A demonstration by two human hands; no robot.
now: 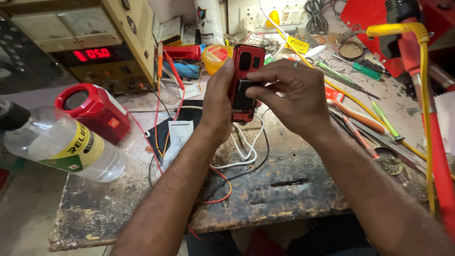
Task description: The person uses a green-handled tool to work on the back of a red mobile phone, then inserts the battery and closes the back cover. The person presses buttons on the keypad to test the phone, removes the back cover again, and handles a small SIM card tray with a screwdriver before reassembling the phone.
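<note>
The single head-worn camera looks steeply down and forward from close above the left hand (219,97) and right hand (289,95), with the scarred workbench (284,189) beneath them and cluttered tools beyond.

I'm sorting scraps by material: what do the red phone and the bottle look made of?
The phone in the left hand and right hand looks like glossy red plastic with black insets. The bottle seems to be clear plastic; you can see through it, and it has a yellow label.
</note>
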